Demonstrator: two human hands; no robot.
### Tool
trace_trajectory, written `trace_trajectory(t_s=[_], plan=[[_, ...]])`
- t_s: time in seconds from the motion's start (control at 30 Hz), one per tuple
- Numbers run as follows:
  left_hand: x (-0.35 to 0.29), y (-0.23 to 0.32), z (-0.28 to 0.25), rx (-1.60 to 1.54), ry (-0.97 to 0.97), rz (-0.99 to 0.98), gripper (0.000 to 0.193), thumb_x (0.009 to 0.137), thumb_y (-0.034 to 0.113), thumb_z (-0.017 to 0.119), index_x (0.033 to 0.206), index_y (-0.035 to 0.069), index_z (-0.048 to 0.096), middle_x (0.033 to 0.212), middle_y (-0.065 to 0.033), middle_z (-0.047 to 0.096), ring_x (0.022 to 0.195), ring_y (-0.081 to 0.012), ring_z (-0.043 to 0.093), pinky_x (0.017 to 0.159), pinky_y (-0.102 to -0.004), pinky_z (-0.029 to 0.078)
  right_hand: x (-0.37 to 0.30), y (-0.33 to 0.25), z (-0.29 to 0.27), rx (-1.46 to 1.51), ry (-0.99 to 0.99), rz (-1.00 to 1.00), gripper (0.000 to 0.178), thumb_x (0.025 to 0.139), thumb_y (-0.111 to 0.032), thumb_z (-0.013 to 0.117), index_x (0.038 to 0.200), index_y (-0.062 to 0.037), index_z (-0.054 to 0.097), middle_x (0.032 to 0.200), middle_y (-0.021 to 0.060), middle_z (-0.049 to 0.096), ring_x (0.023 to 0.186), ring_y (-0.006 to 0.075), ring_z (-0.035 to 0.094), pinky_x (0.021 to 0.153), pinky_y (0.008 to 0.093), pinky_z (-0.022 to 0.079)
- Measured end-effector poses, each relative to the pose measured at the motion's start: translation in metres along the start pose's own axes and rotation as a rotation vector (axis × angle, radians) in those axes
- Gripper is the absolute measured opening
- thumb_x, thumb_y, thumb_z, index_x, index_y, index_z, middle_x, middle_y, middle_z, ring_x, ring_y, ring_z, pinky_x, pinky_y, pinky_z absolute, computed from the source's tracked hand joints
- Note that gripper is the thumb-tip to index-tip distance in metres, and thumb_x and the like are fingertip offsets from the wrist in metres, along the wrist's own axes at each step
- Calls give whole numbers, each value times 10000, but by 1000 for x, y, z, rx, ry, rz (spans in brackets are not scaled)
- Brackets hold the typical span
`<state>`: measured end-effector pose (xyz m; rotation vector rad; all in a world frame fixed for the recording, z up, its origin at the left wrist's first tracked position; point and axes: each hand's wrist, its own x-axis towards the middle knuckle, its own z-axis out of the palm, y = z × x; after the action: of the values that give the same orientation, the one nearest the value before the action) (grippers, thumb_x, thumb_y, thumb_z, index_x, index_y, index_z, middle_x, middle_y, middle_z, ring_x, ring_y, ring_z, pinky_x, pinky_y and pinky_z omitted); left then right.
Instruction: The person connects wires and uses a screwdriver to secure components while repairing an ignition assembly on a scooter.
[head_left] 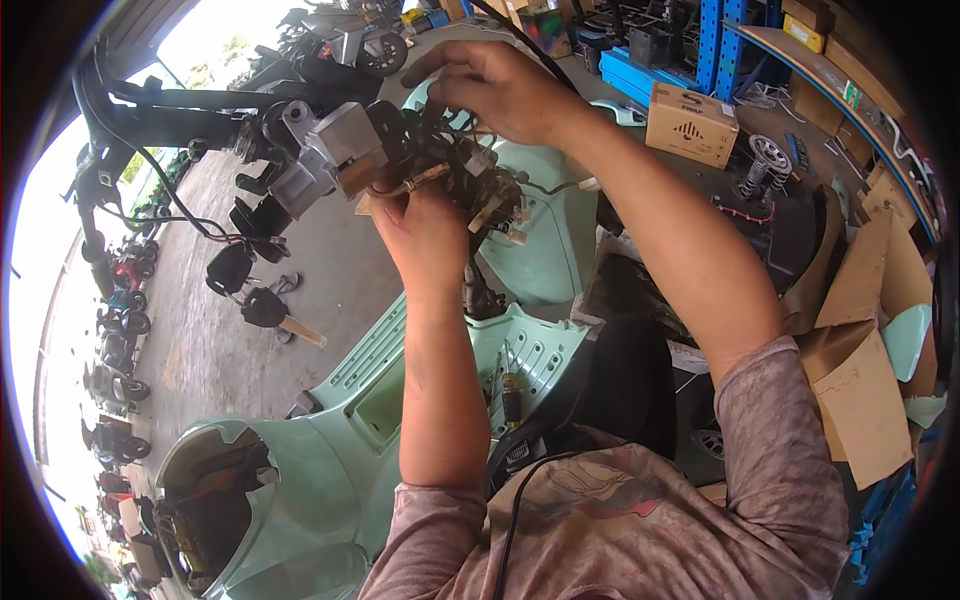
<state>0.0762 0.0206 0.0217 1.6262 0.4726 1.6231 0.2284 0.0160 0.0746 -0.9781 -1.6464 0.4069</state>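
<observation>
A light-green scooter [345, 450] stands partly dismantled, with its steering column bare. My left hand [425, 240] is raised at the column, closed round the wiring harness [490, 185]; most of its fingers are hidden behind the wires. Beside that hand sits a silver metal block [335, 150] on the black handlebar [200, 100]. My right hand [500, 95] reaches over the far side of the wires, its fingers bent but apart, and I see nothing between them. Loose white connectors [515, 237] hang from the harness. A black key fob [265, 308] dangles from the handlebar side.
A screwdriver with a dark handle [511, 400] lies on the footboard [540, 350]. To the right are a cardboard box [692, 125], a shock absorber [765, 165], an opened carton [860, 370] and blue shelving [715, 50]. Several parked scooters [115, 355] line the left side.
</observation>
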Motion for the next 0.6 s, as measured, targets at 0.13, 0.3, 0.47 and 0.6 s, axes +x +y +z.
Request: trace_trajectory(t_s=[0.13, 0.3, 0.47, 0.6], plan=[[2, 12, 1, -181, -14, -226, 188, 909, 78, 448, 926, -21, 608, 819, -55, 616, 687, -122, 538, 599, -250, 425, 39, -1, -2, -191, -167, 339, 357, 919, -300, 545, 1178, -67, 624, 962, 17, 651, 946, 120, 582, 838, 296, 463], [13, 11, -19, -171, -41, -364, 286, 913, 161, 539, 1139, 5, 619, 880, -48, 620, 647, -105, 512, 534, -245, 379, 65, 8, 3, -61, -453, 443, 398, 920, -337, 537, 1243, -116, 610, 1085, 8, 632, 1047, 147, 549, 914, 336, 437], [18, 12, -28, 78, -102, -259, 243, 896, 136, 541, 1036, -35, 642, 827, -72, 634, 620, -126, 538, 499, -263, 398, 48, 15, -4, 279, -440, 440, 419, 865, -217, 673, 1201, 19, 593, 1076, 64, 639, 911, 112, 612, 817, 264, 490], [19, 13, -30, -29, -162, -335, 186, 857, 57, 533, 968, -48, 639, 857, -73, 647, 653, -150, 595, 515, -289, 456, 52, 21, -7, 174, -488, 425, 402, 881, -239, 645, 1190, 14, 604, 1041, 61, 654, 905, 121, 613, 801, 269, 491]])
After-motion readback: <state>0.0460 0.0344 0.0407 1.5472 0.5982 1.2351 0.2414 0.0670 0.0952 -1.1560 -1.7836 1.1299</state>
